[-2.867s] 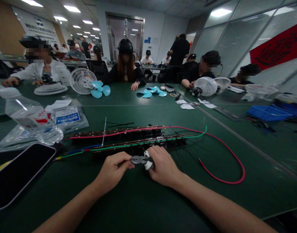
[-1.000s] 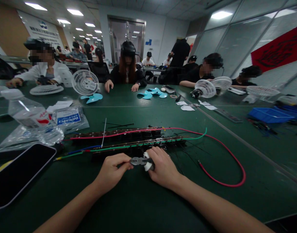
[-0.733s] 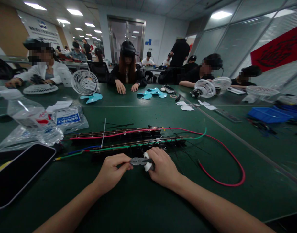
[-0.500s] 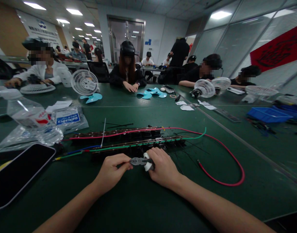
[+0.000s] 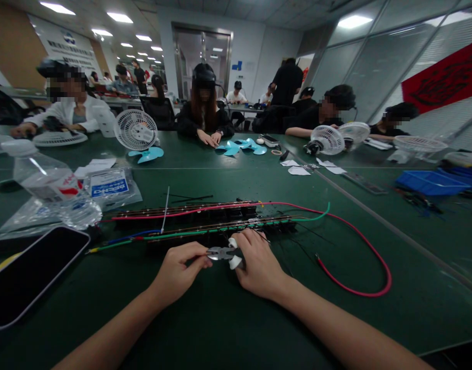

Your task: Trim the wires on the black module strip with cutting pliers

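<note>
Side cutters (image 5: 221, 253) with a grey metal head and white on the handles lie in my right hand (image 5: 258, 263), whose fingers are wrapped round the grips. The jaws point left, up to the fingertips of my left hand (image 5: 184, 267). Thumb and forefinger there are pinched together at the jaw tips; whatever they pinch is hidden. Just beyond both hands, a black strip assembly (image 5: 205, 232) carries a green wire (image 5: 189, 235) along its length. Behind it runs a second black strip (image 5: 185, 209) with a red cable (image 5: 178, 213). A white cable tie (image 5: 165, 208) stands up near the left end.
At left are a phone (image 5: 37, 277), a plastic bottle (image 5: 54, 180) and a labelled bag (image 5: 109, 184). The red cable's loose end (image 5: 386, 277) curls at right. Farther off are fan parts (image 5: 135, 129), blue fan blades (image 5: 239, 147), a blue tray (image 5: 432, 182) and several seated people.
The camera view has shifted slightly. Both hands and the cutters keep almost the same pose, and the wires and strips stay in place.
</note>
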`<state>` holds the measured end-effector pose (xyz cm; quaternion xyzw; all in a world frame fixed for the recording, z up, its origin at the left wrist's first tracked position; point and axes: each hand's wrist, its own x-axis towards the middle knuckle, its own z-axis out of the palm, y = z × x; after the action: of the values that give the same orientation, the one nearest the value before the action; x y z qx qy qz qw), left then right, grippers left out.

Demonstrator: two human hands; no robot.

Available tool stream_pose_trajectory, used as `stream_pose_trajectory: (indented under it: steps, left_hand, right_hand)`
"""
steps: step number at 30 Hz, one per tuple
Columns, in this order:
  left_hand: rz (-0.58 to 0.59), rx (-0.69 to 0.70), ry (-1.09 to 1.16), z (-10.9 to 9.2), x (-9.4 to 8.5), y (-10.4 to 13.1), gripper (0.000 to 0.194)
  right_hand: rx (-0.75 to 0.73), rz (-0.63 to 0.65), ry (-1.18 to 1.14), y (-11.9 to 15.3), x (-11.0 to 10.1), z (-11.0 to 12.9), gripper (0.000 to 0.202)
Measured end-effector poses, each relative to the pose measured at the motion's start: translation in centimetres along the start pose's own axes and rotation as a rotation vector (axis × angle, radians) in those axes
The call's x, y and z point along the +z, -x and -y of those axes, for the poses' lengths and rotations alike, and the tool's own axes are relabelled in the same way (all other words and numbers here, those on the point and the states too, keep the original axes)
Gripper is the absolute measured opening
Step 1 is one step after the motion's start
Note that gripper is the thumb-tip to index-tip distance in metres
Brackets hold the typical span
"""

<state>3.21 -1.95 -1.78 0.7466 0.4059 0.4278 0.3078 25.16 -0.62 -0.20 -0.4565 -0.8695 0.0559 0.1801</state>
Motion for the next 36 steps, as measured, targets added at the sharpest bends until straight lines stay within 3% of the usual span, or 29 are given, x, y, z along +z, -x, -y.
stream_pose_trajectory:
  steps: [36]
  left_hand:
    - [0.004,0.014,0.003,-0.19,-0.18,0.01,0.018]
  right_hand:
    - [-0.007,0.009,-0.030,-0.05,-0.18,0.04,0.043]
